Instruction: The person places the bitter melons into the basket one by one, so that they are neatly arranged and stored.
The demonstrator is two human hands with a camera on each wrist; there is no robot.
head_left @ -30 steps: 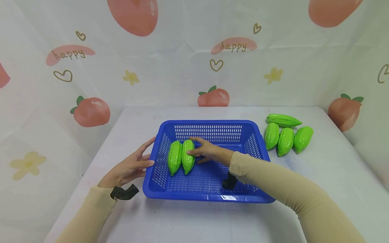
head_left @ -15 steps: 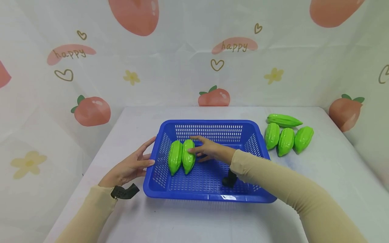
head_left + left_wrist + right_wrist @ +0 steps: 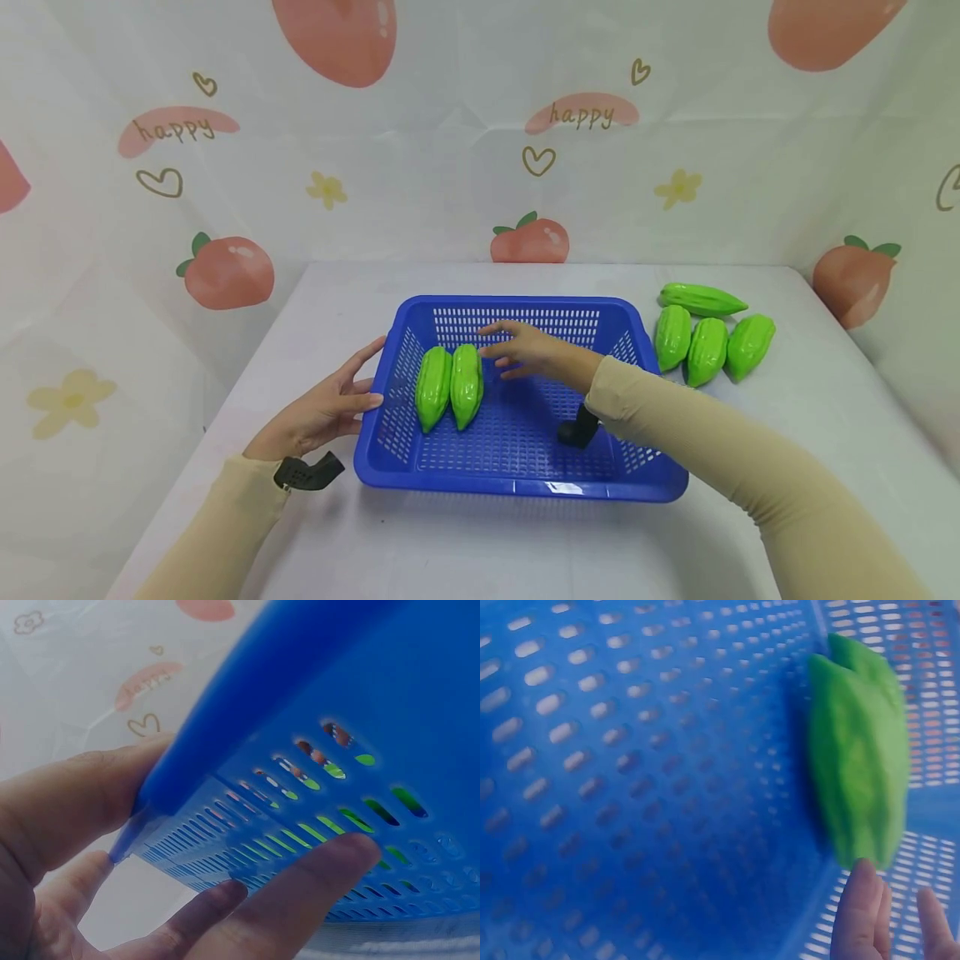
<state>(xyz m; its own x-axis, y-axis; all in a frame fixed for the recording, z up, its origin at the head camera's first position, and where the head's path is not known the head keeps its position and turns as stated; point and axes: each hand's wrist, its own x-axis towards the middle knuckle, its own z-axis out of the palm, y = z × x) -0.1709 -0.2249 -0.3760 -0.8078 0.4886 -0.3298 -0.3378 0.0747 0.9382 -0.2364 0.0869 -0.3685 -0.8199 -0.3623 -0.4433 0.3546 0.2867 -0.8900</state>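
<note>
A blue perforated plastic basket stands on the white table, seen whole in the head view. Two glossy green ribbed star fruits lie side by side at its left, a left one and a right one. My left hand holds the basket's left rim, the thumb on the rim and fingers against the outer wall. Inside the basket, my right hand hovers just right of the right star fruit, fingers loosely spread, holding nothing. In the right wrist view, a fingertip overlaps the end of a green star fruit; contact cannot be told.
Several more green star fruits lie right of the basket: one crosswise at the back, others in a row before it, including one in the middle. A printed curtain closes off the back and sides. A black wrist camera hangs inside the basket.
My right hand has let go of the right star fruit and drawn up and to the right. The two star fruits stay in place, and my left hand keeps its hold on the basket.
</note>
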